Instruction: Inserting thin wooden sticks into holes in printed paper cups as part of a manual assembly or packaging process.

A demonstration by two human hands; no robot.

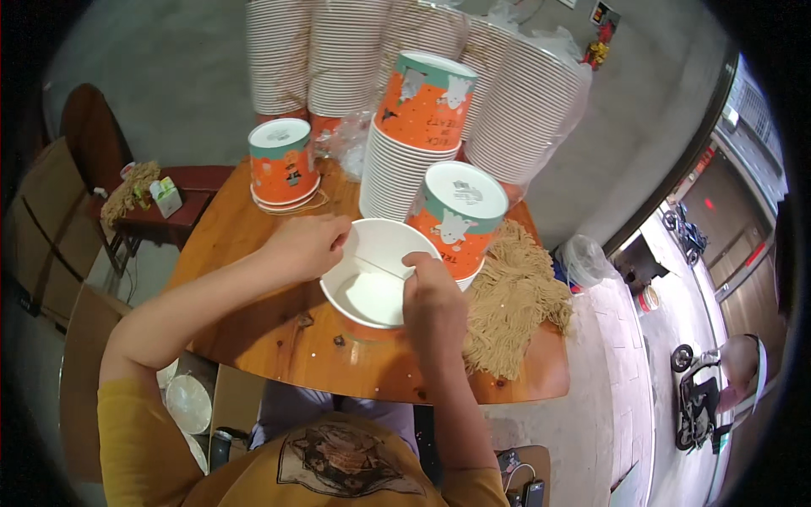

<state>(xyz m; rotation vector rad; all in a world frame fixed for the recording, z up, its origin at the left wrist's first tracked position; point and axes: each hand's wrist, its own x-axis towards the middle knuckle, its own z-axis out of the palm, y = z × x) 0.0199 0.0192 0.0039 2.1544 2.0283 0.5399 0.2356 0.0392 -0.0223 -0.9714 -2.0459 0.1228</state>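
One open paper bucket (376, 296), white inside, with orange showing below the near rim, in the middle of the head view: faces mouth up, between left hand (311, 245) and right hand (435, 304), above a wooden table (279, 338). Cannot tell a base resting on the wood from a base held just over it.

At the bucket's far-left rim, left hand: curled nearly into a fist, fingertips mostly hidden; cannot tell whether pinching anything. At the bucket's right rim, right hand: closed on the wall, thumb hooked inside, other fingers mostly out of sight outside.

Along the bucket's inner wall, one thin line: could be seam or cord, too fine to tell.

Right of the bucket: loose heap of tan cord (517, 304). Just beyond the bucket, toward the right: upside-down orange-and-teal bucket (456, 224). Farther behind the bucket: taller upturned stack (405, 165). Beyond the bucket, toward the left: small upturned stack (283, 165), with a thin tan loop (319, 203) at its base.

Step in hand, by judgement: looks like close finger work at the bucket's rim, right side steadying. Next move, by judgement: seems to call for a light, even hold on the right, without denting the paper, and precise left fingertips at the far-left rim.
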